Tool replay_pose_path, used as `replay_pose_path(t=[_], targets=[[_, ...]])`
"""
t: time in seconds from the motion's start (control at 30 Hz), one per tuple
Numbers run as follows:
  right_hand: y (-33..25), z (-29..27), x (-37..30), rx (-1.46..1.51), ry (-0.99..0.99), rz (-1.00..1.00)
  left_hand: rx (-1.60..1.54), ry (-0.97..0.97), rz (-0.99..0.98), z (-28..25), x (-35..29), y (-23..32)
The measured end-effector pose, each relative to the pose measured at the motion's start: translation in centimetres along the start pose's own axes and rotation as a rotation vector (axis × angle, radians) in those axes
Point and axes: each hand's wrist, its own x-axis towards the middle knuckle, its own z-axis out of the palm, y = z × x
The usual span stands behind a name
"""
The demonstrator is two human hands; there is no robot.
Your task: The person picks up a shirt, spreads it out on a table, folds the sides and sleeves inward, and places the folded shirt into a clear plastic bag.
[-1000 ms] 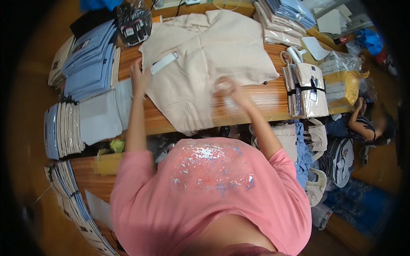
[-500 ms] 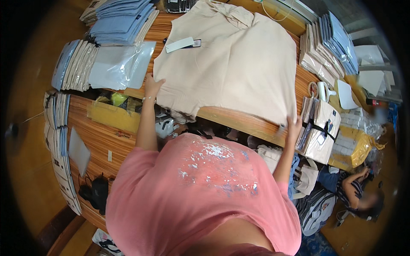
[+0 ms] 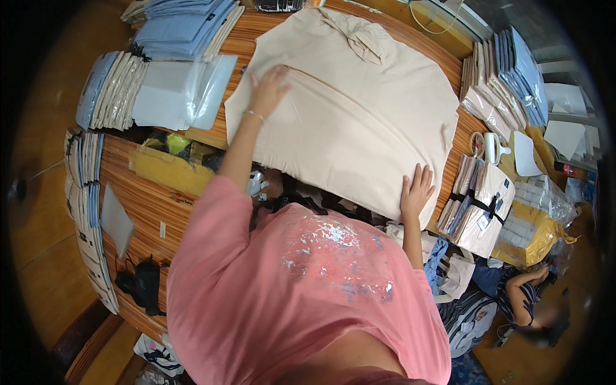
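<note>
A cream-coloured shirt (image 3: pixel 359 128) lies spread across the wood-grain table, its collar (image 3: pixel 369 45) at the far side and its lower part hanging over the near edge. My left hand (image 3: pixel 269 88), slightly blurred, is on the shirt's upper left, fingers apart. A long crease runs rightward from there through the cloth. Flat near the shirt's lower right edge rests my right hand (image 3: pixel 416 191), with its fingers spread. Neither hand grips the cloth.
At the left stand stacked blue garments (image 3: pixel 179 38) and bagged garments (image 3: pixel 119 93). Folded garments (image 3: pixel 494 83), a white tape dispenser (image 3: pixel 493 149) and a strap-tied bundle (image 3: pixel 484 202) lie at the right. Another person (image 3: pixel 523 298) is low at the right.
My left hand has moved from the shirt's near left corner up onto the cloth. My right hand has shifted inward and lies flat. The white card and tag on the shirt no longer show.
</note>
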Motion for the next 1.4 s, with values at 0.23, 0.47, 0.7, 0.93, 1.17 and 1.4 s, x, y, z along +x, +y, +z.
replay_pose_path(t=[0.23,0.47,0.7,0.93,1.17,1.4], targets=[[-1.0,-0.5,-0.9,0.024,-0.038,0.018,-0.048,0.213,-0.475,-2.5,-4.9,-1.3],[0.3,-1.2,-0.4,0.077,0.054,0.115,0.078,0.024,-0.589,-6.3,-7.6,-0.3],[-5.6,-2.0,6.3,0.195,0.119,-0.176,-0.512,-0.723,-0.751,-8.9,-5.5,-1.5],[-6.8,-0.3,9.0,0.388,0.052,-0.166,-1.683,-0.42,-1.229,-6.0,-5.5,-2.3],[-6.1,-1.0,10.4,0.272,0.107,-0.18,-0.264,-0.301,-0.792,-10.4,-4.0,-3.2],[-0.5,0.3,19.1,0.353,0.311,-0.085,-0.225,0.063,-0.502,-6.6,2.3,-3.9]])
